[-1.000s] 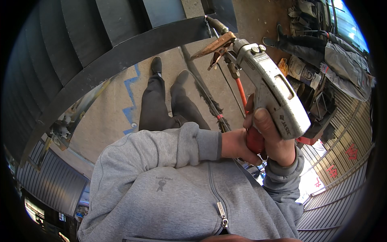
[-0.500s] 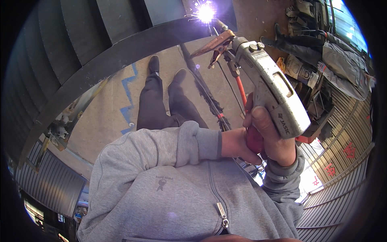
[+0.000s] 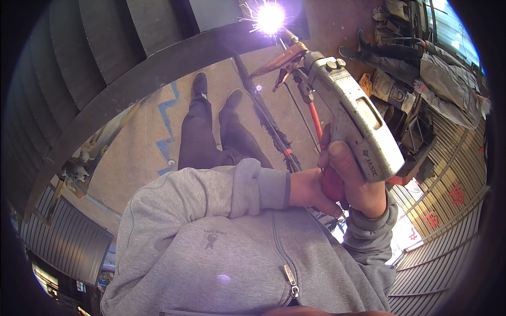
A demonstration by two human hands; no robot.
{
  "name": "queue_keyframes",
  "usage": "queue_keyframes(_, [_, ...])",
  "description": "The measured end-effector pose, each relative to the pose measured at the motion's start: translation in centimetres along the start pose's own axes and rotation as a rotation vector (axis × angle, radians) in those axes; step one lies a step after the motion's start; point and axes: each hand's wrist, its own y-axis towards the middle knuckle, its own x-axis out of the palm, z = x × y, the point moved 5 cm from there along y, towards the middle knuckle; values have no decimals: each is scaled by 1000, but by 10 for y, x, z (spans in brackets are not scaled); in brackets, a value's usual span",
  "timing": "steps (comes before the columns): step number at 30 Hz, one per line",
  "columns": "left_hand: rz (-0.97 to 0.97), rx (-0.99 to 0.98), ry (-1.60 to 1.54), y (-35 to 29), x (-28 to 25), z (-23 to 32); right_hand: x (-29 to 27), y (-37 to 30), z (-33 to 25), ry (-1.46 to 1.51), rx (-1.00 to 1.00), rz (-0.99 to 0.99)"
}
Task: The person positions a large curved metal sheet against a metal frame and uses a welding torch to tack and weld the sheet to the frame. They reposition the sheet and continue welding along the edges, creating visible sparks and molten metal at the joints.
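Note:
A handheld welding gun with a silver, worn metal body (image 3: 358, 113) slants from lower right to upper middle. My right hand (image 3: 350, 166) is closed around its lower side, thumb laid along the body. My left hand (image 3: 308, 189) reaches across from the left, its fingers wrapped round a dark red grip (image 3: 333, 184) just beside my right hand. From there a red-orange rod (image 3: 314, 118) leads up to a copper-coloured clamp (image 3: 279, 60) by the gun's nozzle (image 3: 290, 35). A bright violet-white arc (image 3: 270, 19) throws sparks at the dark steel beam (image 3: 205, 45); its glare hides the weld spot.
Dark ribbed panels (image 3: 110, 37) fill the upper left. Black cable (image 3: 263, 108) trails over the floor, near my feet (image 3: 200, 84). Another person in grey clothing (image 3: 448, 79) is at the right, next to a white bucket (image 3: 392, 92) and corrugated sheets (image 3: 448, 179).
The arc's glow has grown larger and brighter. The gun has shifted very slightly; both hands keep their holds.

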Motion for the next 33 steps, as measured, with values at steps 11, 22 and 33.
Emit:
queue_keyframes(11, [18, 53, 31, 5, 4, -7, 1, -11, -1, 34, -122, 5])
queue_keyframes(22, [68, 36, -37, 4, -4, 1, 0, 4, 2, 57, -13, 27])
queue_keyframes(33, [44, 22, -36, 5, -6, 3, -1, 9, 3, 45, 1, -5])
